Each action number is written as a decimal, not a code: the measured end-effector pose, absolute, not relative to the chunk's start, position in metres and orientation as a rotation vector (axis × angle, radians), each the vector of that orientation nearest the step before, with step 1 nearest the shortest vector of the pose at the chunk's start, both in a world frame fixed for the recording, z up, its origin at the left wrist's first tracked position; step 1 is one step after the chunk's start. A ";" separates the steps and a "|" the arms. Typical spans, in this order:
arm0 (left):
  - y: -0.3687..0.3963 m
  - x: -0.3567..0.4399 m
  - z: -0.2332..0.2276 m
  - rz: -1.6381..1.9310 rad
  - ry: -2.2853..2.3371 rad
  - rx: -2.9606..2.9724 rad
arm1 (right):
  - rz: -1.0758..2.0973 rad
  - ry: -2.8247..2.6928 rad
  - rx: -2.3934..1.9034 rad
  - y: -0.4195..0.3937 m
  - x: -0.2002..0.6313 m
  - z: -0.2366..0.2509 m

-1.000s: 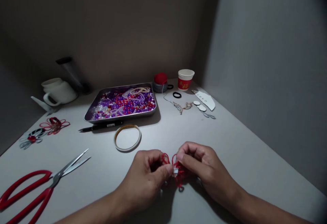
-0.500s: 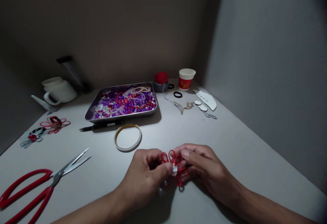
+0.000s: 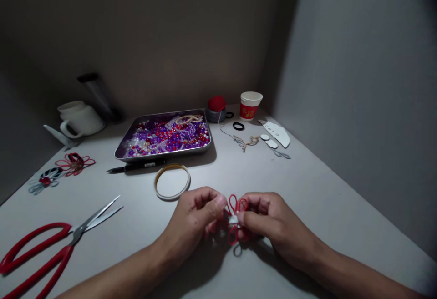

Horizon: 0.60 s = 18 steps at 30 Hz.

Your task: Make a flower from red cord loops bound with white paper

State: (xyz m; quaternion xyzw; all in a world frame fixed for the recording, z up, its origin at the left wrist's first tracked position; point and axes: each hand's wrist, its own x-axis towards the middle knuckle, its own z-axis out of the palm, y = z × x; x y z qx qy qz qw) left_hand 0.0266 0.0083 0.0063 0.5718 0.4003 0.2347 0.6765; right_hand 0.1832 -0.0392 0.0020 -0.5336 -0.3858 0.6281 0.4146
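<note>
A small red cord flower with several loops and a white patch at its centre is held above the table in front of me. My right hand grips it from the right, the thumb pressed against the white middle. On the other side my left hand pinches a red loop between thumb and fingers. A grey loop shows just below the flower; whether it joins the flower I cannot tell. The fingers hide part of the loops.
Red-handled scissors lie open at the left, near a roll of tape. Behind are a pen, a metal tray of beads, yarn balls and a paper cup. Finished-looking cord flowers lie far left.
My left thumb has moved up and left from the flower's white centre to a loop. My right thumb has come down onto the centre.
</note>
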 end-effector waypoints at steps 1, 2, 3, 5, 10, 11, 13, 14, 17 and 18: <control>0.008 0.028 0.007 0.522 0.929 1.297 | 1.567 -0.992 -1.362 -0.039 0.183 0.003; 0.007 0.029 0.007 0.520 0.961 1.305 | 1.559 -1.011 -1.372 -0.040 0.183 0.004; 0.007 0.030 0.007 0.520 0.991 1.308 | 1.556 -1.029 -1.370 -0.040 0.183 0.004; 0.006 0.032 0.007 0.528 1.030 1.308 | 1.568 -1.061 -1.340 -0.040 0.183 0.005; 0.007 0.029 0.007 0.537 0.979 1.291 | 1.589 -0.889 -1.253 -0.039 0.183 0.001; 0.007 0.028 0.008 0.532 0.957 1.295 | 1.593 -0.827 -1.234 -0.038 0.182 -0.001; 0.007 0.027 0.008 0.516 0.948 1.315 | 1.602 -0.759 -1.210 -0.037 0.181 -0.002; 0.007 0.027 0.008 0.509 0.963 1.324 | 1.601 -0.751 -1.207 -0.037 0.181 -0.002; 0.006 0.028 0.007 0.511 1.008 1.334 | 1.590 -0.736 -1.190 -0.037 0.181 -0.002; 0.006 0.029 0.007 0.514 1.009 1.338 | 1.593 -0.723 -1.181 -0.037 0.180 -0.002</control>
